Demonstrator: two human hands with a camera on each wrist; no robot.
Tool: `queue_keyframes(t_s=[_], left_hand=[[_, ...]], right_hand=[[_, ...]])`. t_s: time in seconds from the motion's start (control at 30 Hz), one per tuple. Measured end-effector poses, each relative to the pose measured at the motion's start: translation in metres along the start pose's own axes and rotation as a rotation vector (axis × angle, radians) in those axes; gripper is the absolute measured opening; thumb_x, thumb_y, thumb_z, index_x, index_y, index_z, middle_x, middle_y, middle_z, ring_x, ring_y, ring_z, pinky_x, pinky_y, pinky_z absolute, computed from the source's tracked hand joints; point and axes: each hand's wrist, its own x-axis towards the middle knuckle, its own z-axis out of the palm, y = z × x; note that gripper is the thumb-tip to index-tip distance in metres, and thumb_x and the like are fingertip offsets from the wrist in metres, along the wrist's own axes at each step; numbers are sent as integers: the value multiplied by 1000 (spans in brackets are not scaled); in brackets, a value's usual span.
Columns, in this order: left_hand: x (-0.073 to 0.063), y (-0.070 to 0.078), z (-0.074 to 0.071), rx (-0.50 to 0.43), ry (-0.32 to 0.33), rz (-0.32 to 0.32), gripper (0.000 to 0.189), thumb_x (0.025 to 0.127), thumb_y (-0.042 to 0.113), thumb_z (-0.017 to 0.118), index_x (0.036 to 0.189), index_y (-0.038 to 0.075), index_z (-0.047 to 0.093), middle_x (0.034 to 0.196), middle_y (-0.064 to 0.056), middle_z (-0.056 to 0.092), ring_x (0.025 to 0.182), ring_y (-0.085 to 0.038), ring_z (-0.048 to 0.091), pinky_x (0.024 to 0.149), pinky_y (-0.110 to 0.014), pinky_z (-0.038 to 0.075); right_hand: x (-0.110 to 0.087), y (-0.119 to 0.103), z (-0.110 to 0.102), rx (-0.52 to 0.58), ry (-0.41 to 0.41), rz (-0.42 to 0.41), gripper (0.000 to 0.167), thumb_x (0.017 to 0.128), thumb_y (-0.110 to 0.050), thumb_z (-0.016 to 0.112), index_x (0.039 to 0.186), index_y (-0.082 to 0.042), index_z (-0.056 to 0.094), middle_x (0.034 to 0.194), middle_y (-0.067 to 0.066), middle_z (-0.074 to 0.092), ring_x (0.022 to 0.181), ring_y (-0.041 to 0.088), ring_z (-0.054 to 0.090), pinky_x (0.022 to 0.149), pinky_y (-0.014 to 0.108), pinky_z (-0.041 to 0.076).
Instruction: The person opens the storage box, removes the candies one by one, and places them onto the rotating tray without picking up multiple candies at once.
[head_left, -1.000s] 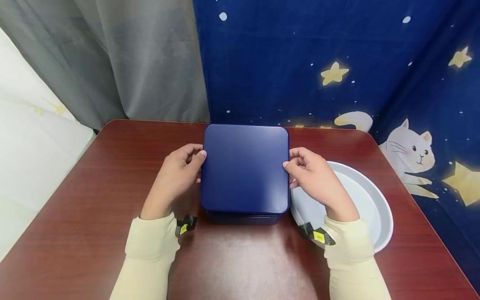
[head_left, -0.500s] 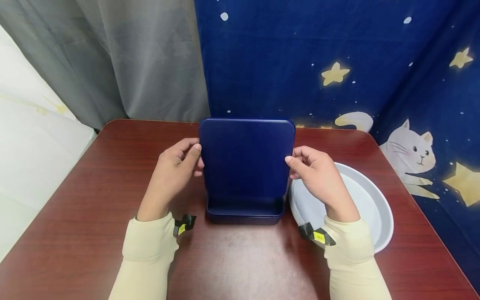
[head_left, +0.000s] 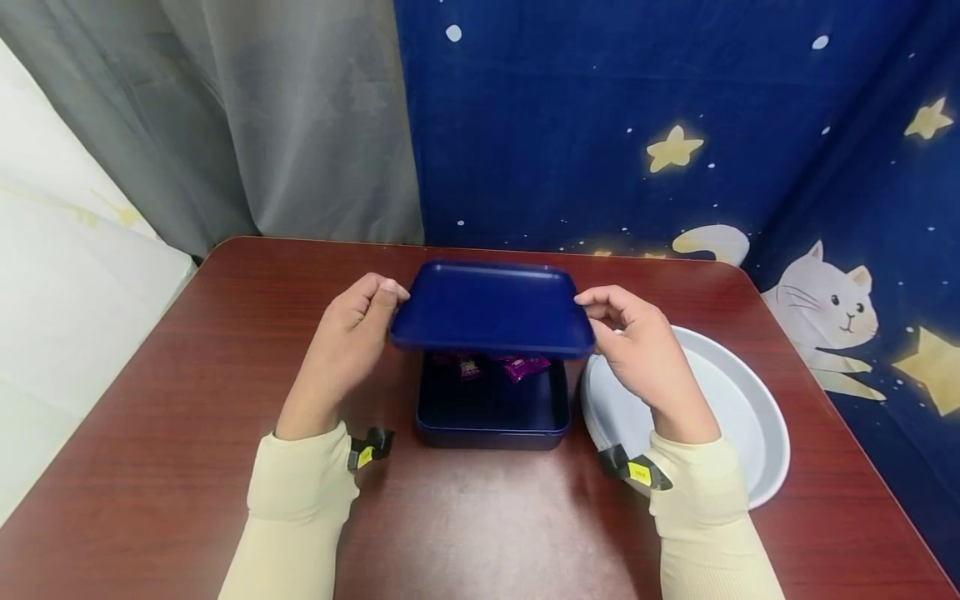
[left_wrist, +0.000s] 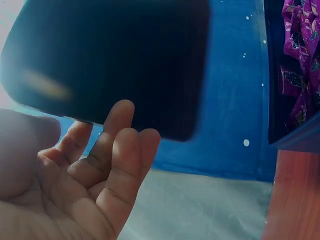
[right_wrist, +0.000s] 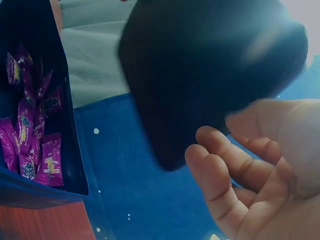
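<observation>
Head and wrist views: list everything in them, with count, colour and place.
lid: 1, dark blue, tilted above the box, between the hands
box: 1, dark blue, on the table, open
wrapped packets: several, overlapping, purple, inside the box
round tray: 1, pale grey, right of the box
table: 1, reddish brown, beneath box and tray
grey curtain: 1, grey, back left
blue curtain: 1, blue with stars and a cat, back and right
white covering: 1, white, far left
wrist cameras: 2, black and yellow, at the cuffs
sleeves: 2, cream, on both arms
left hand: 1, bare, pinching lid's left edge
right hand: 1, bare, pinching lid's right edge
</observation>
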Motion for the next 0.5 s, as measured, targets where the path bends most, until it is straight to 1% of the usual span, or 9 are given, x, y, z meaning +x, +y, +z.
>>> queue_keyframes(t_s=[0.1,0.17,0.23,0.27,0.3,0.37,0.43,0.5], left_hand=[[1,-2,1,13,-25,-8,26,105,31,49,110,8,59,91,-9,59,81,-23,52,73,-36,41],[2,-3,2,29,-48,-12,22,104,26,52,117,9,58,94,-7,63,82,-22,53,74,-36,42],[4,-5,2,46,-77,-9,29,103,21,53,129,9,55,98,-6,66,85,-20,54,76,-35,43],[5,-5,3,56,-95,-6,34,102,19,53,135,9,52,99,-6,67,86,-20,55,76,-35,43],[6,-6,3,65,-113,-6,39,102,18,53,140,9,50,100,-6,67,85,-20,55,75,-35,44],[7,-7,4,93,-140,-2,44,102,16,53,145,9,48,100,-6,67,84,-19,55,74,-34,43],[8,-7,5,100,-158,-12,43,101,15,54,143,9,50,100,-6,67,82,-20,54,71,-34,43],[8,-8,6,101,-163,-28,40,100,15,56,139,8,53,102,-7,67,83,-20,56,72,-33,45]], right_hand=[[1,0,2,36,10,15,21,97,-6,52,114,-4,65,96,12,68,77,27,64,69,29,53],[2,0,4,56,17,24,18,98,-7,52,111,-2,64,93,13,67,75,29,64,68,32,55],[4,1,6,77,24,34,15,99,-10,55,109,0,59,91,14,65,72,29,64,68,34,56],[5,2,6,86,27,38,16,99,-11,57,110,1,57,90,15,65,71,29,63,67,35,56],[6,3,7,94,29,46,19,99,-12,58,112,1,55,90,15,64,69,29,63,66,35,56],[7,4,7,96,26,65,27,98,-13,59,120,0,52,91,16,65,66,28,62,65,33,55],[8,5,7,80,12,83,38,98,-13,58,133,-1,48,94,16,65,66,24,62,65,32,54],[9,6,6,56,-19,96,46,99,-12,57,142,-2,45,100,16,65,68,21,63,65,31,54]])
